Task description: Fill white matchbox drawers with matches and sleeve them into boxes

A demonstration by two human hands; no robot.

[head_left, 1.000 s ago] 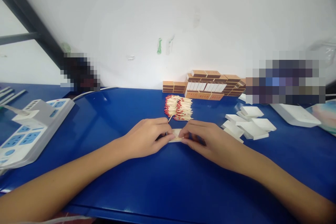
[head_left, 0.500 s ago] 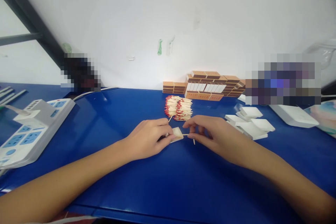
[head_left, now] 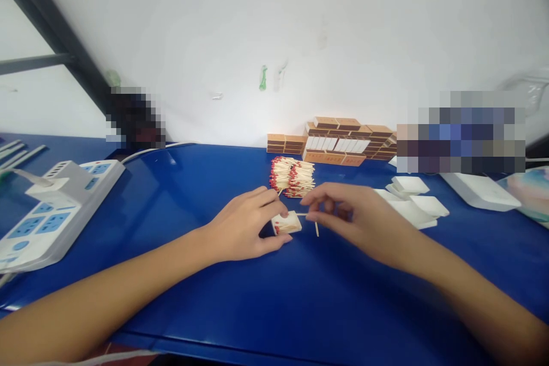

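Observation:
A small white matchbox tray (head_left: pixel 293 222) with a few red-tipped matches in it lies on the blue table. My left hand (head_left: pixel 249 223) holds it from the left, thumb along the near edge and fingers at the far edge. From the right, my right hand (head_left: pixel 347 214) reaches in, thumb and fingertips close together on the end of a match (head_left: pixel 302 214) that points toward the tray. Another match (head_left: pixel 317 229) lies on the table below these fingers. Just beyond both hands is a pile of red-tipped matches (head_left: pixel 294 176).
Stacked brown matchboxes (head_left: pixel 334 157) stand against the wall. Several white trays (head_left: pixel 412 209) are heaped to the right, near a larger white box (head_left: pixel 482 190). A power strip (head_left: pixel 55 217) with a plug sits at the left. Pixelated patches hide items on both sides.
My left thumb and fingers have spread wider around the tray, showing red match heads inside. My right fingers have shifted slightly up and loosened a little. The camera view moved slightly.

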